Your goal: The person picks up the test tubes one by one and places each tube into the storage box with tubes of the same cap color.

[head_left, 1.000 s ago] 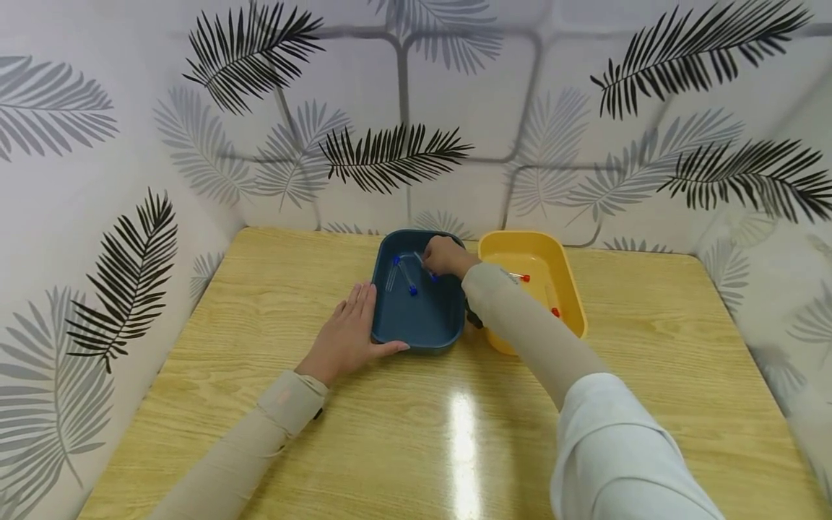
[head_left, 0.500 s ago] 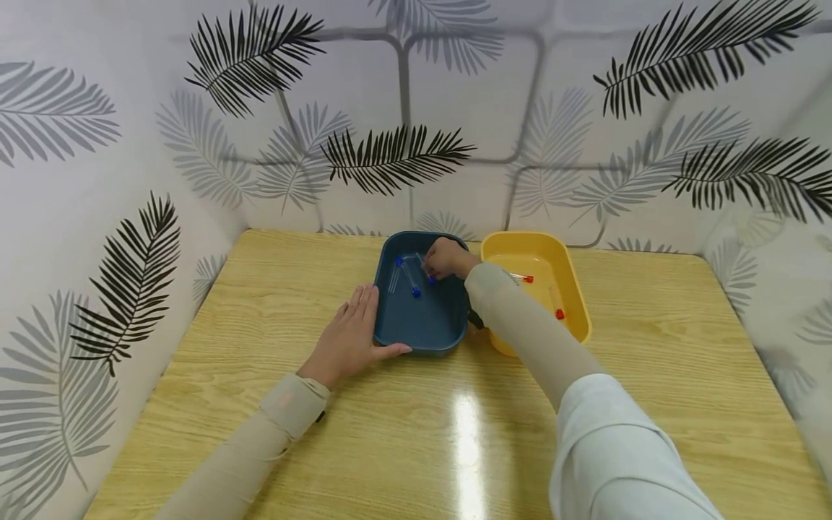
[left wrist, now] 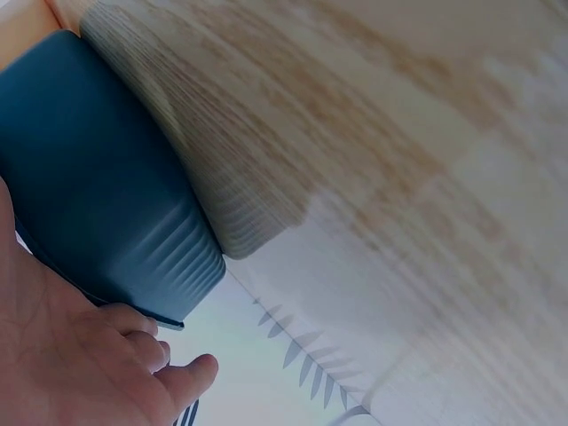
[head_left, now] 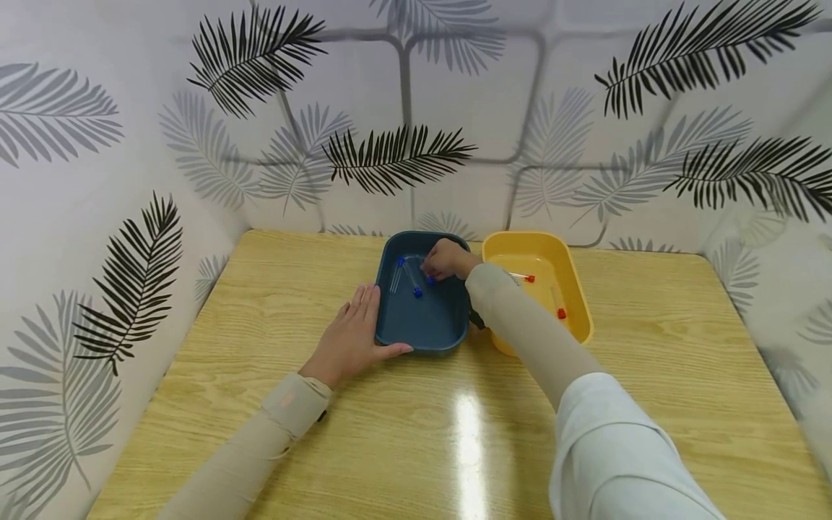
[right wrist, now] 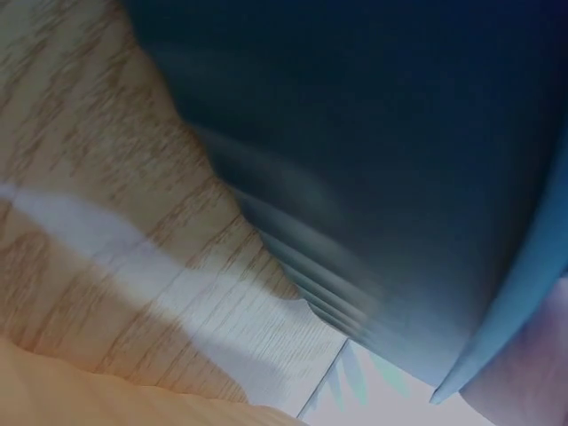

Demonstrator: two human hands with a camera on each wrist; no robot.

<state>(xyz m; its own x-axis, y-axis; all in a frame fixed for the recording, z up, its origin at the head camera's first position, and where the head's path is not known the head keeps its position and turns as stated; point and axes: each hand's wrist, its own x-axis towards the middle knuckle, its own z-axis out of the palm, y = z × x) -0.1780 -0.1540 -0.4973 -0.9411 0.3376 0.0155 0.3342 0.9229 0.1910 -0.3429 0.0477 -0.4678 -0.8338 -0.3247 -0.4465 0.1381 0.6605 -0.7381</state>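
Note:
In the head view my left hand (head_left: pixel 351 331), fingers straight and thumb spread, rests against the left and near sides of a dark blue tray (head_left: pixel 422 328). Its palm and fingers also show beside the tray wall in the left wrist view. My right hand (head_left: pixel 445 258) reaches into the tray with curled fingers and pinches a clear test tube with a blue cap (head_left: pixel 430 280); the fingers hide part of this tube. Another blue-capped test tube (head_left: pixel 409 276) lies left of it, with a further clear tube shape (head_left: pixel 395 278) by the left wall.
A yellow tray (head_left: pixel 578 318) stands right of the blue one, partly covered by my right sleeve. In it lie a red-capped tube (head_left: pixel 529 278) and another red-capped tube (head_left: pixel 561 313). Both trays stand on a wooden table (head_left: pixel 260 289) near the patterned back wall (head_left: pixel 455 108).
The blue cap by my right fingers has shifted slightly left and nearer within the tray. My left hand stays against the tray; the whole view has shifted slightly.

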